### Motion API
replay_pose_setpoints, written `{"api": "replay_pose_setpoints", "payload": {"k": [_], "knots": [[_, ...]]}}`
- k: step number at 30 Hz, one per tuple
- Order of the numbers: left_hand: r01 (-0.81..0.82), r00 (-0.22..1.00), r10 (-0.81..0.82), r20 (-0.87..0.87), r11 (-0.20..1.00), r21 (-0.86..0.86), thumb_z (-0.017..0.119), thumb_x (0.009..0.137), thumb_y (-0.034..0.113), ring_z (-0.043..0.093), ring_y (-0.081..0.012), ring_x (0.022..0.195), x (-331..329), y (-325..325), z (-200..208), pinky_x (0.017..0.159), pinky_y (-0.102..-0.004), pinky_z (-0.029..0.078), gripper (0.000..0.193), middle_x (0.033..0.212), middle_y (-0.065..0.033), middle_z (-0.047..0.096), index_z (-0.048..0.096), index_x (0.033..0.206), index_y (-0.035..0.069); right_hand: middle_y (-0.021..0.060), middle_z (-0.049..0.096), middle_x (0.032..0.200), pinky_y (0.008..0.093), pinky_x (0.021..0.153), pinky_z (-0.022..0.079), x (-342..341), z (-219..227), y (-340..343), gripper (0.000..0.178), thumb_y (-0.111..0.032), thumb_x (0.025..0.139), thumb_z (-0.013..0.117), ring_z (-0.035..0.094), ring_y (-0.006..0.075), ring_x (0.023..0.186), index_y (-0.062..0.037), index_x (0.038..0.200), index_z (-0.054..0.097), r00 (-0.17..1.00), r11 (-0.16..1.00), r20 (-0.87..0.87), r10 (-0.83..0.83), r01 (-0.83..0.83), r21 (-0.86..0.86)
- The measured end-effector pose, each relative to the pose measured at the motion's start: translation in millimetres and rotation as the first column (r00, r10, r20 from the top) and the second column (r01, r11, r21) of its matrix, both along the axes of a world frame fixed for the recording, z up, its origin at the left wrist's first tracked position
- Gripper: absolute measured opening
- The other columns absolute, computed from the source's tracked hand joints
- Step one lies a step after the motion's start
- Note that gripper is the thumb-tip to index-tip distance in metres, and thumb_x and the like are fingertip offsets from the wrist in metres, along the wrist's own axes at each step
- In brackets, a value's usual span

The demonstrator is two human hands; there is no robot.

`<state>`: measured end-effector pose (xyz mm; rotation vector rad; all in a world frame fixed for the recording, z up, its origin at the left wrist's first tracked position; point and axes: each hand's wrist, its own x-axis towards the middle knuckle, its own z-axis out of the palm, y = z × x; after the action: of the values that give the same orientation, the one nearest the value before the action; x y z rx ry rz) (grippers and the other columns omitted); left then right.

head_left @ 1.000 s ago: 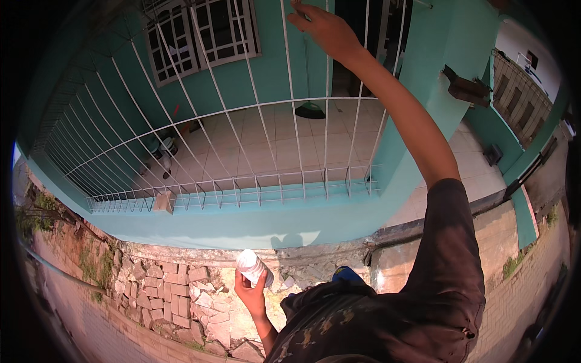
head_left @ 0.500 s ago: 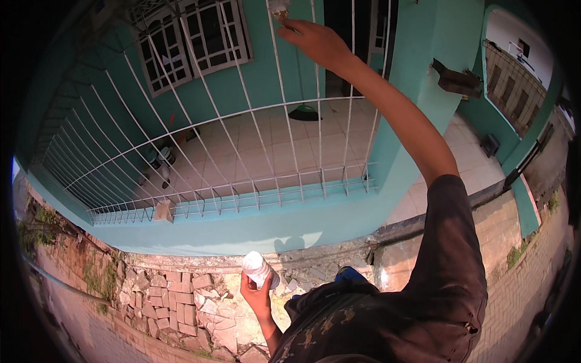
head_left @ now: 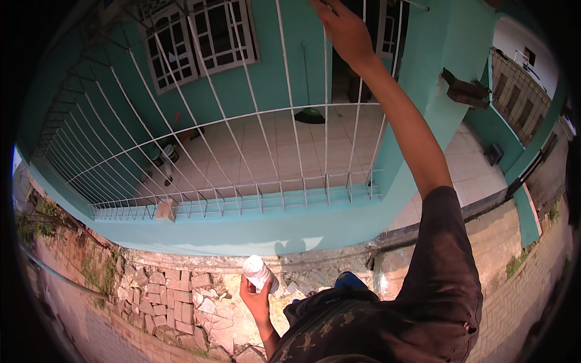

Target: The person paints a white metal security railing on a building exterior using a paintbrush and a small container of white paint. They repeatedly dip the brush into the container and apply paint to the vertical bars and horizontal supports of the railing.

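Low in front of my body, my left hand (head_left: 257,302) is closed around a white cylindrical container (head_left: 259,272); its contents cannot be made out. My right hand (head_left: 350,37) is raised at the top edge, beside the upright bars of a white metal railing (head_left: 290,66). Its fingers are bent together, and the paintbrush seen in them half a second ago lies beyond the frame. The railing's bars rise from a low turquoise wall (head_left: 242,233), with one long crossbar running through them.
A brick piece (head_left: 166,210) sits on the wall ledge. Behind the bars are a tiled porch floor (head_left: 254,145), small buckets (head_left: 169,154) and a broom (head_left: 310,115). Broken paving (head_left: 172,302) covers the ground at left. A turquoise pillar (head_left: 423,91) stands at right.
My right hand has moved right and up, carrying the paintbrush out of view past the top edge. The view has shifted slightly. My left hand still holds the white container in nearly the same place.
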<state>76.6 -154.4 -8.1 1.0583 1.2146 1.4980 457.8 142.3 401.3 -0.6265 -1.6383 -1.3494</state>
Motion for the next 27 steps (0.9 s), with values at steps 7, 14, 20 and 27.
{"api": "replay_pose_setpoints", "payload": {"k": [7, 14, 20, 27], "knots": [[0.001, 1.000, -0.001, -0.006, 1.000, 0.013, 0.080, 0.080, -0.006, 0.064, -0.0196, 0.113, 0, 2, 2, 0.101, -0.0333, 0.049, 0.063, 0.123, -0.0113, 0.067, 0.055, 0.137, -0.005, 0.0037, 0.065, 0.135, 0.0347, 0.084, 0.062, 8, -39, 17, 0.045, -0.005, 0.091, 0.067, 0.070, 0.0280, 0.108, -0.0188, 0.133, 0.060, 0.986, 0.980, 0.047, -0.161, 0.165, -0.108], [0.009, 1.000, -0.009, -0.029, 1.000, 0.000, 0.077, 0.082, -0.006, 0.064, -0.0199, 0.115, -1, 2, -4, 0.103, -0.0342, 0.047, 0.062, 0.125, -0.0114, 0.066, 0.053, 0.139, -0.005, 0.0188, 0.065, 0.123, 0.0391, 0.078, 0.062, -2, -15, 6, 0.026, -0.004, 0.092, 0.065, 0.072, 0.0361, 0.098, -0.0041, 0.118, 0.059, 0.993, 0.988, 0.066, -0.099, 0.106, -0.113], [-0.004, 1.000, 0.005, -0.014, 1.000, 0.013, 0.081, 0.081, -0.005, 0.064, -0.0192, 0.112, 3, 4, 1, 0.101, -0.0334, 0.049, 0.063, 0.123, -0.0116, 0.067, 0.054, 0.137, -0.005, 0.0199, 0.064, 0.119, 0.0390, 0.073, 0.062, -13, -9, -11, 0.024, -0.002, 0.094, 0.062, 0.072, 0.0380, 0.094, -0.0023, 0.117, 0.059, 0.994, 0.990, -0.059, -0.091, 0.085, -0.109], [-0.011, 1.000, 0.011, -0.013, 1.000, 0.015, 0.080, 0.080, -0.006, 0.065, -0.0194, 0.112, 1, 1, 3, 0.101, -0.0333, 0.048, 0.061, 0.122, -0.0113, 0.067, 0.055, 0.136, -0.005, 0.0209, 0.062, 0.121, 0.0410, 0.072, 0.062, -26, -14, -18, 0.024, -0.001, 0.094, 0.061, 0.071, 0.0397, 0.093, 0.0001, 0.118, 0.059, 0.992, 0.995, -0.117, -0.036, 0.025, -0.094]]}}
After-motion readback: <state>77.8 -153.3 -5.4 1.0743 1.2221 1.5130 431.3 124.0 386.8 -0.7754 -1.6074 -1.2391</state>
